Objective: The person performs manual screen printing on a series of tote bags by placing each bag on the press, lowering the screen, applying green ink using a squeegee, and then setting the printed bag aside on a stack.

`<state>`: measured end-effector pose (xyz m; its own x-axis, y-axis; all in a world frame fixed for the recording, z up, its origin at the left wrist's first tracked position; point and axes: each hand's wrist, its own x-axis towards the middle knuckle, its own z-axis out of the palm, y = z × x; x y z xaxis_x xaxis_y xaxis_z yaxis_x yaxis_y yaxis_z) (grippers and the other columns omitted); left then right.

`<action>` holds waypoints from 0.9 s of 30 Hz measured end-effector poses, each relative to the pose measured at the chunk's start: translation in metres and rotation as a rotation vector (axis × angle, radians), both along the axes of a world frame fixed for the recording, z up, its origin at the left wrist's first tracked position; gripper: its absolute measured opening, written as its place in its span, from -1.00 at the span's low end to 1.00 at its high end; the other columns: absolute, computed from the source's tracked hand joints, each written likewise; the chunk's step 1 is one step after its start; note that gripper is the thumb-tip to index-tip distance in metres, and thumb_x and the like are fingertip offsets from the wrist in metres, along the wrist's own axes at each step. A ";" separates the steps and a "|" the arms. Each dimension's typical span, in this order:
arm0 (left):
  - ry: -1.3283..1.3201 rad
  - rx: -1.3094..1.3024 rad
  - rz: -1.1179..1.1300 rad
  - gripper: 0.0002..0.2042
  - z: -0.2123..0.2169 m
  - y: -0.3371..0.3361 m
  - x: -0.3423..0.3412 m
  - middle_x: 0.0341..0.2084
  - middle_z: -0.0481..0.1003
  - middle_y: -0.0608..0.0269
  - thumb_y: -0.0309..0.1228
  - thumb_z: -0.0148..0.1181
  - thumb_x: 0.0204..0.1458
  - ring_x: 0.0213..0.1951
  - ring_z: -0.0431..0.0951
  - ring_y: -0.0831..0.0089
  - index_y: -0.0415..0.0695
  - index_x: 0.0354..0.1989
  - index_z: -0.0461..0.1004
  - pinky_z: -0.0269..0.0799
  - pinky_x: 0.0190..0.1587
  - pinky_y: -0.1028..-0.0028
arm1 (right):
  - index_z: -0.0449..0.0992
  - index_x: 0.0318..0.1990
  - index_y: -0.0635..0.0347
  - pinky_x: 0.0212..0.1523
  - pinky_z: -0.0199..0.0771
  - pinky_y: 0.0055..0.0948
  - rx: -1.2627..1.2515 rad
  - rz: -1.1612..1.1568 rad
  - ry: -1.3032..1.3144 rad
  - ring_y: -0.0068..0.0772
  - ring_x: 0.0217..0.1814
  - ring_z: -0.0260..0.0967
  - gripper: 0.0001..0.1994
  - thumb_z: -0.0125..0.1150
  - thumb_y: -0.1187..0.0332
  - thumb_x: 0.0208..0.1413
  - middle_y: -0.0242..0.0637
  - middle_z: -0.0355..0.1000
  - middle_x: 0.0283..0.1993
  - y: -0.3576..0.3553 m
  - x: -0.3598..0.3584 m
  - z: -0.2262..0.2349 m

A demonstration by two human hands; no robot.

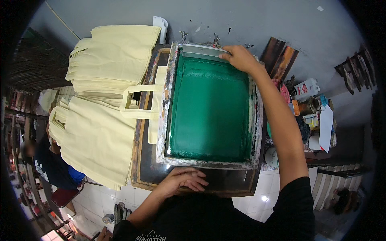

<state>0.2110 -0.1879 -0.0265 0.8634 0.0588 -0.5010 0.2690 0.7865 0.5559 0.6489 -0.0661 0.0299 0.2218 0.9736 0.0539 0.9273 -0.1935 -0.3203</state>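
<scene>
A screen printing frame (161, 138) lies on the dark printing table (150, 170), its mesh (211, 114) coated with green ink. At the frame's far end, my right hand (241, 59) grips the right part of a metal squeegee (200, 51), which rests across the inked area. My left hand (183, 181) hovers by the frame's near edge, fingers loosely bent and apart, with nothing in it. From under the frame's left side sticks out a pale yellow tote bag (152, 131), its handle (136, 114) reaching leftward. Most of that bag is hidden by the frame.
Two piles of pale yellow bags, a far stack (116, 52) and a near stack (96, 140), lie left of the table. Bottles and cans, including a white jug (307, 87), crowd the right side. A grey wall (249, 20) stands behind. Another person (54, 168) sits at far left.
</scene>
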 end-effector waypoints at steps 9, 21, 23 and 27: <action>-0.223 2.089 0.513 -0.72 0.052 0.196 0.161 -0.04 0.59 -0.07 -0.40 0.25 0.16 -0.04 0.60 -0.02 -0.18 0.03 0.55 0.50 0.04 0.16 | 0.65 -0.20 0.16 -0.21 0.56 0.03 0.161 -0.102 -0.288 0.04 -0.25 0.61 -0.31 0.08 -0.39 0.14 -0.08 0.62 -0.32 -0.013 -0.044 -0.025; 0.077 1.918 0.067 -0.79 0.038 0.193 0.154 -0.34 0.63 -0.02 -0.31 0.36 0.07 -0.27 0.64 0.00 -0.15 -0.18 0.66 0.49 -0.18 0.17 | 0.59 -0.36 0.19 -0.31 0.50 -0.01 0.132 -0.061 -0.248 0.02 -0.26 0.58 -0.36 0.15 -0.34 0.11 -0.13 0.58 -0.35 -0.083 -0.087 -0.026; 0.068 1.898 0.061 -0.79 0.037 0.177 0.138 -0.35 0.63 -0.02 -0.32 0.36 0.07 -0.28 0.64 0.01 -0.15 -0.19 0.67 0.49 -0.20 0.18 | 0.60 -0.34 0.19 -0.28 0.55 -0.05 0.102 -0.044 -0.243 -0.02 -0.24 0.59 -0.39 0.17 -0.30 0.12 -0.12 0.59 -0.31 -0.100 -0.103 -0.023; 0.084 1.890 0.063 -0.81 0.040 0.134 0.100 -0.34 0.62 -0.02 -0.34 0.36 0.07 -0.29 0.63 0.01 -0.17 -0.21 0.67 0.50 -0.19 0.20 | 0.55 -0.39 0.20 -0.33 0.54 -0.08 0.157 -0.031 -0.202 -0.03 -0.30 0.56 -0.43 0.22 -0.24 0.12 -0.11 0.54 -0.39 -0.141 -0.139 -0.027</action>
